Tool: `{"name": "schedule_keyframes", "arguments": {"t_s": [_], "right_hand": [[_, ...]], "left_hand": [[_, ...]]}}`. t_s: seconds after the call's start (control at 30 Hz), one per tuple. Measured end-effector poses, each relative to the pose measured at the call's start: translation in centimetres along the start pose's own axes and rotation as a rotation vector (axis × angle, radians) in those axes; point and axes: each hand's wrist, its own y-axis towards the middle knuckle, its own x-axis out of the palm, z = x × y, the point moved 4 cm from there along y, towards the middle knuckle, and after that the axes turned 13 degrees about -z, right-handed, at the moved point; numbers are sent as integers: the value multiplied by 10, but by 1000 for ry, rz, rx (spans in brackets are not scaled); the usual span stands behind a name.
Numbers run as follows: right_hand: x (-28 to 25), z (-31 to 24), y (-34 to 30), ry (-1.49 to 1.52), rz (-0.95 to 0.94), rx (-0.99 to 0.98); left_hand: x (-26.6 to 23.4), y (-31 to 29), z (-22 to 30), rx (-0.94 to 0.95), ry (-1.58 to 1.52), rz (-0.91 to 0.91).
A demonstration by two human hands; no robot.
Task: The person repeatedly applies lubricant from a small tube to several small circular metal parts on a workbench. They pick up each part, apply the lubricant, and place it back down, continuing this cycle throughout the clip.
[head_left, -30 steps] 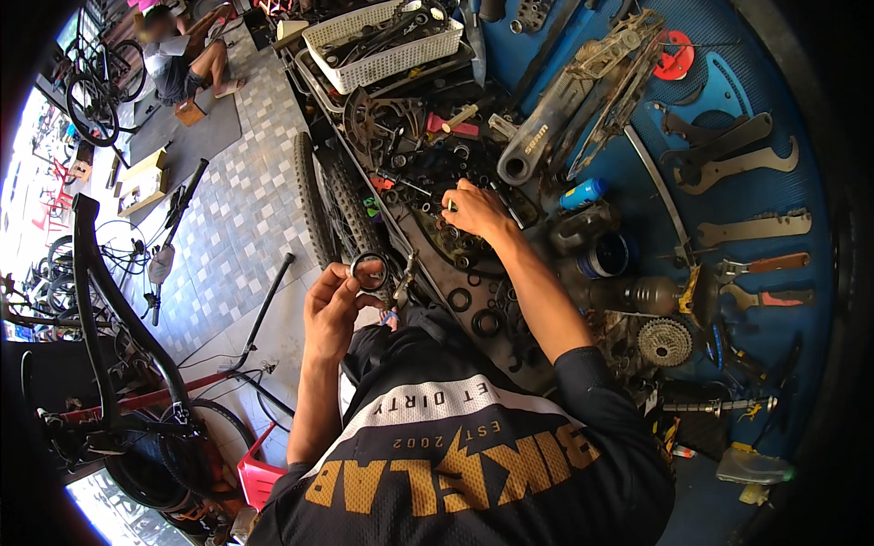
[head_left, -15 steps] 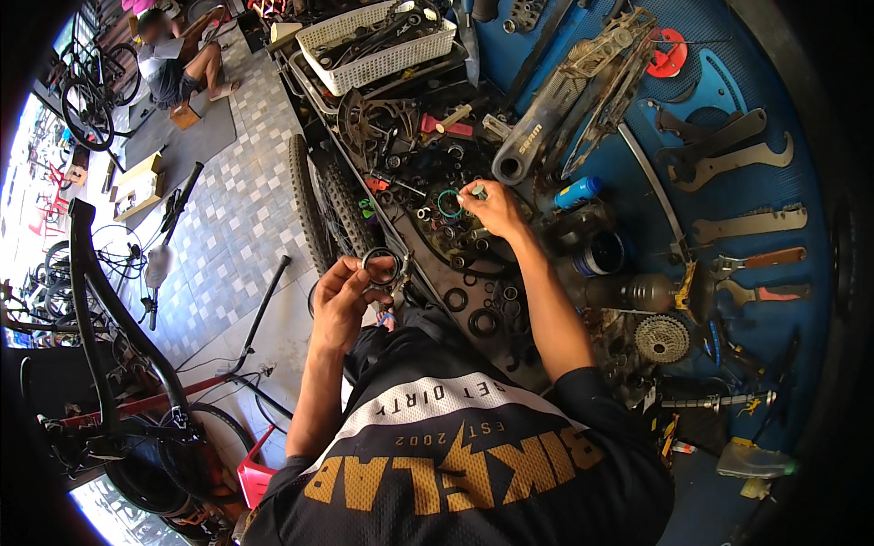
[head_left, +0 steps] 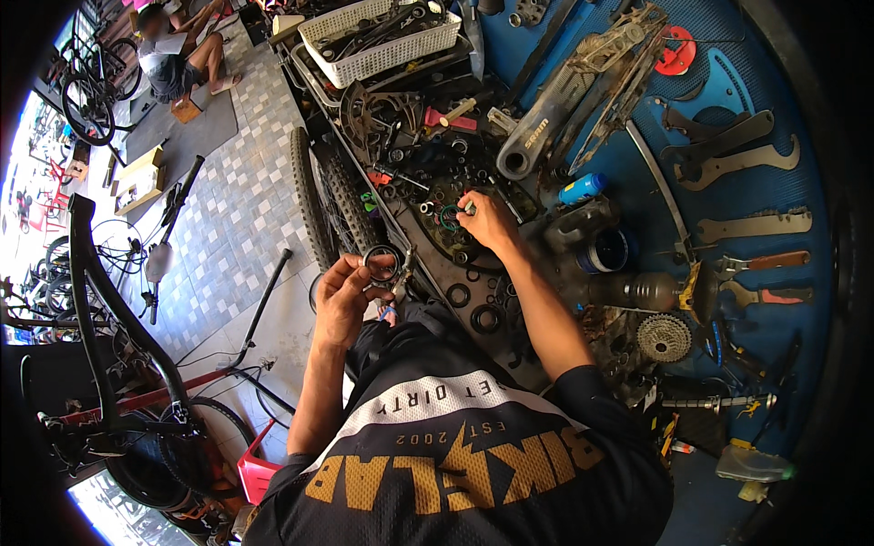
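My left hand (head_left: 340,300) pinches a round metal ring (head_left: 383,261) with a dark rim and a shiny inner edge, held upright over my lap. My right hand (head_left: 489,221) reaches over a tray of greasy small parts (head_left: 435,173), its thumb and fingers pinched together on a thin green ring (head_left: 448,217). Something pale shows at those fingertips, too small to make out. Loose black rings (head_left: 485,318) lie on the bench below my right hand, between it and my lap.
A dirty crank arm (head_left: 537,136) and a blue tube (head_left: 583,189) lie right of the tray. Several wrenches (head_left: 742,164) rest on the blue mat, with a cassette (head_left: 664,338) nearer me. A white basket (head_left: 378,55) stands behind; tyres (head_left: 314,196) lean at left. Another person (head_left: 177,68) sits far left.
My right hand has dipped slightly toward me with the green ring, which now sits lower over the tray. My left hand keeps its hold on the metal ring, nearly still.
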Motion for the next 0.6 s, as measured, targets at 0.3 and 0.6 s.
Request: {"name": "schedule_keyframes", "arguments": {"t_s": [0.3,0.6], "right_hand": [[4,-1,-2,-44,98,-42],[4,-2,0,-57,-15,82]], "left_hand": [[-9,-1,-8,0,16,-1],[-7,1,-9,-16,-10,5]]}}
